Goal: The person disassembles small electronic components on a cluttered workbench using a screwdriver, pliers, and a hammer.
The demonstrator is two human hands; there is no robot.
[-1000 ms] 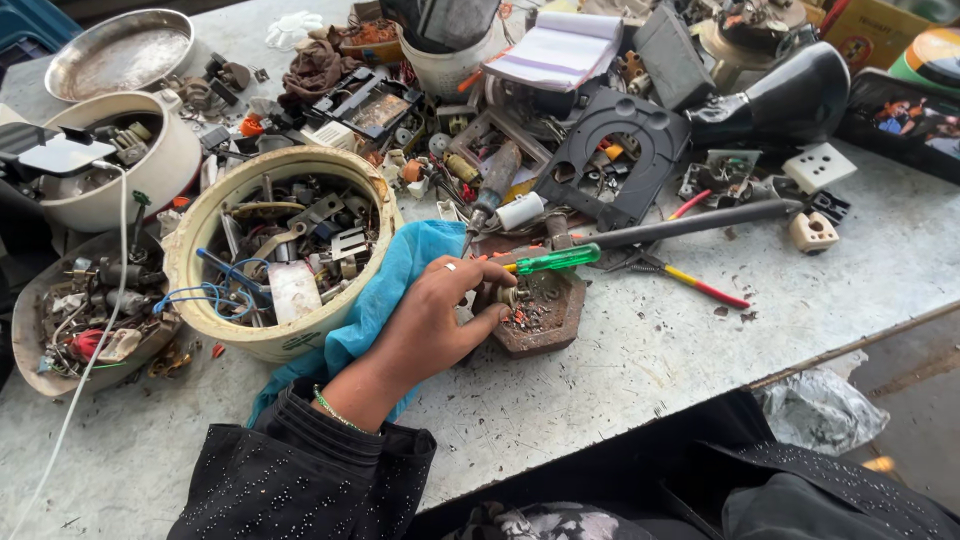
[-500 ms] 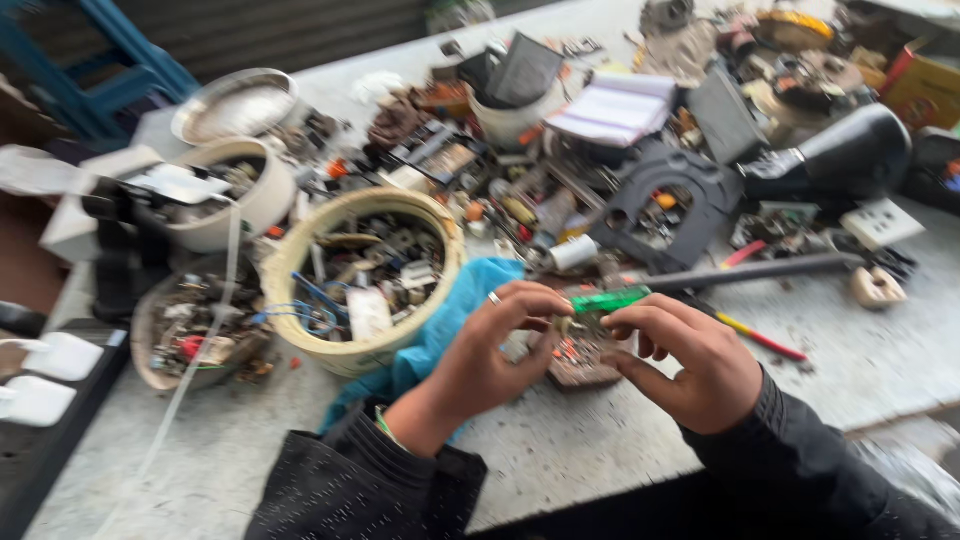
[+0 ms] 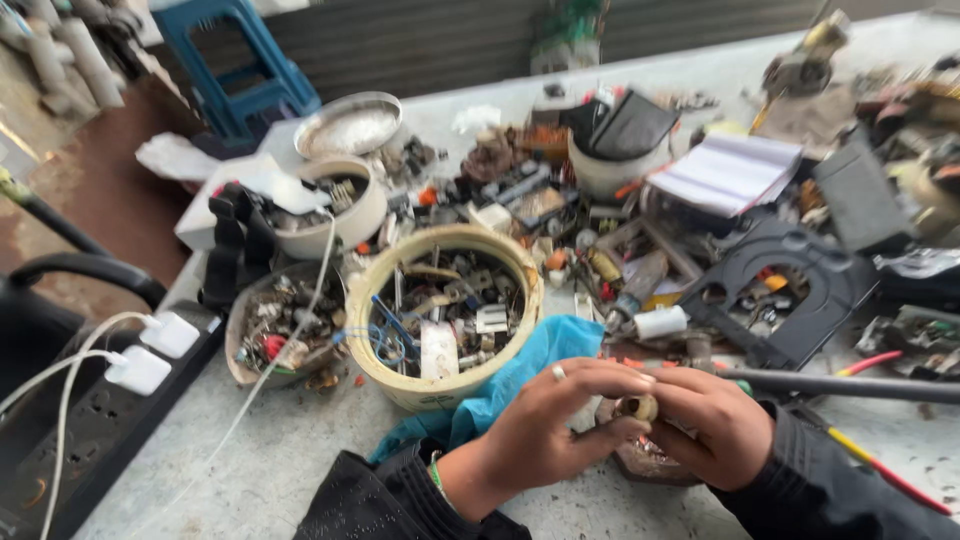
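Note:
My left hand (image 3: 555, 425) and my right hand (image 3: 715, 420) meet over the grey table, low and right of centre. Between their fingertips sits a small round cream-coloured part (image 3: 638, 407), pinched from both sides. A brown tray-like piece (image 3: 645, 462) lies partly hidden under my hands. A blue cloth (image 3: 520, 375) lies just left of them, against a cream bucket (image 3: 400, 375) full of metal scraps and wires. A long dark rod (image 3: 860, 385) runs right from behind my right hand.
Bowls of scrap (image 3: 285, 330), a metal dish (image 3: 350, 125), a white notebook (image 3: 725, 170) and black plastic housings (image 3: 790, 290) crowd the table's back. A black power strip with white chargers (image 3: 130, 370) sits at the left edge. A blue stool (image 3: 240, 60) stands beyond.
The green-handled tool is no longer in view in my hands. Both hands now close together on the small cream part. The view has swung left and down.

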